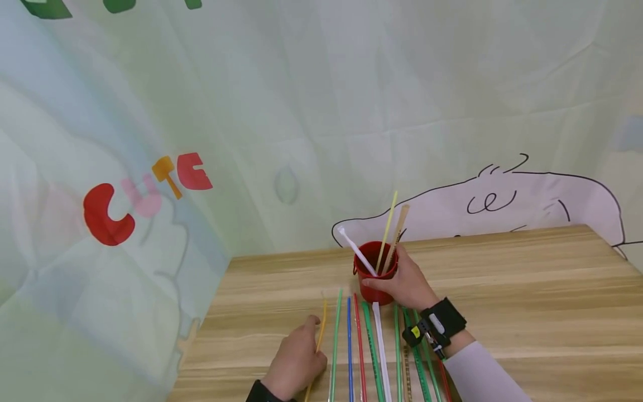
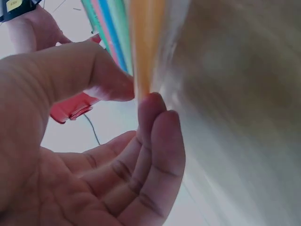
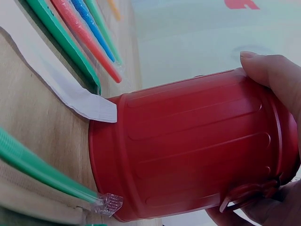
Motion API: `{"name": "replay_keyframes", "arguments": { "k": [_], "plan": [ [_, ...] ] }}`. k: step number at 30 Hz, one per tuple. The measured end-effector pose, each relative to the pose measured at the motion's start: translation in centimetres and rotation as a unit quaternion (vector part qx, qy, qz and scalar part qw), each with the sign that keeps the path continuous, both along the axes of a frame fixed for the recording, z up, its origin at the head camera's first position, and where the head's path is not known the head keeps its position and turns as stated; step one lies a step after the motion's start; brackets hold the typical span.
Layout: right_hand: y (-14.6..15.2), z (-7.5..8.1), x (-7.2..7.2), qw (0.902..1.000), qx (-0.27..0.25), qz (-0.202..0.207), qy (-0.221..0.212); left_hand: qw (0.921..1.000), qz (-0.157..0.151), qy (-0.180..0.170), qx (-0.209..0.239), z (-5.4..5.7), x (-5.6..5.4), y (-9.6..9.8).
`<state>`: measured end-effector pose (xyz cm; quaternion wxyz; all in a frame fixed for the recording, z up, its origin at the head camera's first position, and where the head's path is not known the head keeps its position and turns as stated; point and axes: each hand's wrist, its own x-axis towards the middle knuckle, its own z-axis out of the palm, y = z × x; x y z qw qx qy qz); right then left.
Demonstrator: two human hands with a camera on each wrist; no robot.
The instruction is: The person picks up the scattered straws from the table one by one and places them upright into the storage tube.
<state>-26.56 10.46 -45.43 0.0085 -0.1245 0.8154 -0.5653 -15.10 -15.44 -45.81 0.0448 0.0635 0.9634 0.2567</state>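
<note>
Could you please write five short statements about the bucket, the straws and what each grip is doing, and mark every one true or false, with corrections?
1. The right grip holds the red bucket. True.
2. The blue straw lies on the table between a green straw and a red straw. True.
3. The left grip pinches the blue straw. False: it pinches the orange straw.
4. The red bucket is tipped on its side. False: it stands upright.
5. Nothing is inside the red bucket. False: a white straw, a yellow straw and a brown stick stick out of it.
</note>
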Motion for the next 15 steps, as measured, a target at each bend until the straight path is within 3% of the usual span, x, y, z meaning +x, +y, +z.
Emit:
{"name": "replay_keyframes", "arguments": {
  "k": [4,10,15],
  "plan": [
    [0.0,0.0,0.0,1.0000,0.001,0.000,0.001,0.9994,-0.001,0.034,-0.008,0.8,0.1,-0.3],
    [0.0,-0.1,-0.2,1.0000,0.001,-0.002,-0.001,0.9982,0.013,0.057,-0.009,2.9,-0.3,-0.3],
    [0.0,-0.1,-0.2,1.0000,-0.001,-0.001,-0.004,0.9920,0.009,0.126,-0.001,5.0,-0.8,0.1]
  ]
}}
